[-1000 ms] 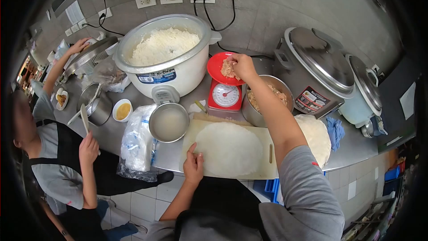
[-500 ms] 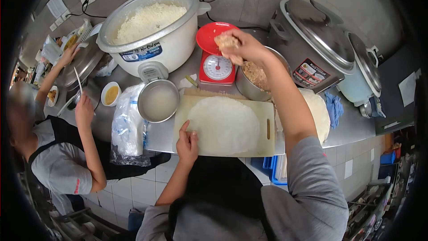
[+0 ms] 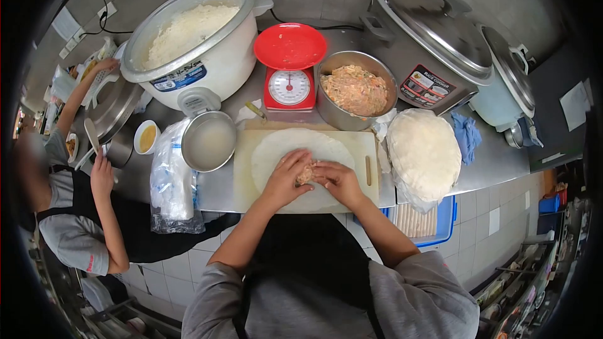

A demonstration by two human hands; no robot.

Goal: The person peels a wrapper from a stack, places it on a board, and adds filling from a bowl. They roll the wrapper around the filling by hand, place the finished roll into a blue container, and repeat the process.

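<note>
Both hands are over a round white wrapper sheet (image 3: 270, 149), which lies on a pale cutting board (image 3: 244, 176). Between them is a lump of pinkish filling (image 3: 306, 174). My left hand (image 3: 286, 179) curls round its left side, and my right hand (image 3: 339, 182) cups it from the right with fingertips against it. Behind the board stands a red scale (image 3: 289, 90) with a bare red dish (image 3: 290, 46). To its right a metal pot (image 3: 325, 110) holds more of the filling mix (image 3: 355, 90).
A stack of round wrappers (image 3: 424, 154) is right of the board, a pan of cloudy liquid (image 3: 208, 141) left. Rice cookers (image 3: 213, 75) stand behind. A co-worker (image 3: 78, 213) at the left holds a utensil. A blue tray (image 3: 445, 220) sits below the counter edge.
My right hand has come down from above the scale to the sheet with the filling. My left hand has moved from the board's left edge to the filling. The view has shifted slightly.
</note>
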